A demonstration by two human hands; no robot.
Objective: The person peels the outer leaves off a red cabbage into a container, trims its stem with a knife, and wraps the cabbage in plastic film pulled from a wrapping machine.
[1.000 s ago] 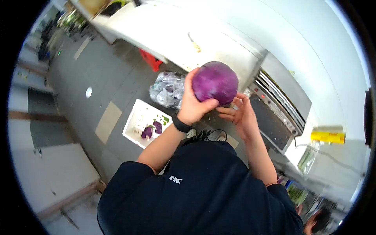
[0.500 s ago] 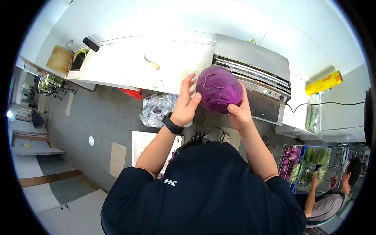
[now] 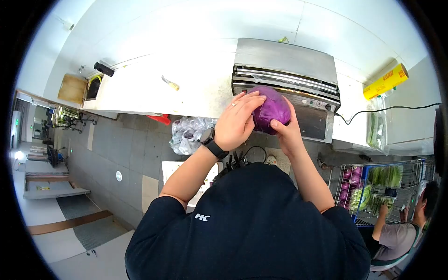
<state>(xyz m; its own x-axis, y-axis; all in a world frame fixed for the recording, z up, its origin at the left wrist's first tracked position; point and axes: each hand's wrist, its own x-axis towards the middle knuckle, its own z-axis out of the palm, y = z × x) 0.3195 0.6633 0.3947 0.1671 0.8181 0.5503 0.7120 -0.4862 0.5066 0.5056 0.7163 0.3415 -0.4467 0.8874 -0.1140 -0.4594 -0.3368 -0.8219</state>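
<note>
Purple cabbage (image 3: 272, 112), rounded and smooth-skinned with fine pale veins, held up between both hands in front of the body. Left hand (image 3: 236, 122): laid over the cabbage's left side, its fingers extended, close together and touching the leaf surface rather than wrapped around it; a thin ring (image 3: 234, 104) is on one finger, and a black watch (image 3: 213, 143) with a round face is at the wrist. Right hand (image 3: 288, 133): clamped on the cabbage's right side, thumb pressed to the near face, fingers partly hidden behind it.

Beyond the hands, a long white tabletop (image 3: 140, 91), its surface lightly specked, bears a small knife (image 3: 170, 83) with a curved blade and a pale yellowish handle. To the right is a boxy metal appliance (image 3: 285, 60) with a brushed grey top, parallel bars and a dark, scuffed flat plate; the cabbage overlaps its near left part in the view. Farther right lie a glossy yellow cylindrical roll (image 3: 386, 82) with red print and a clear, crinkled bag of long green vegetables (image 3: 374, 130).

Below the tabletop's near edge, left of the watch, sits a wrinkled translucent plastic bag (image 3: 189, 135); a white box (image 3: 172, 170), partly hidden by the left forearm, lies nearer the body. At lower right, a co-worker (image 3: 399, 240) reaches into a wire-sided cart (image 3: 357, 205) holding purple and leafy green vegetables.
</note>
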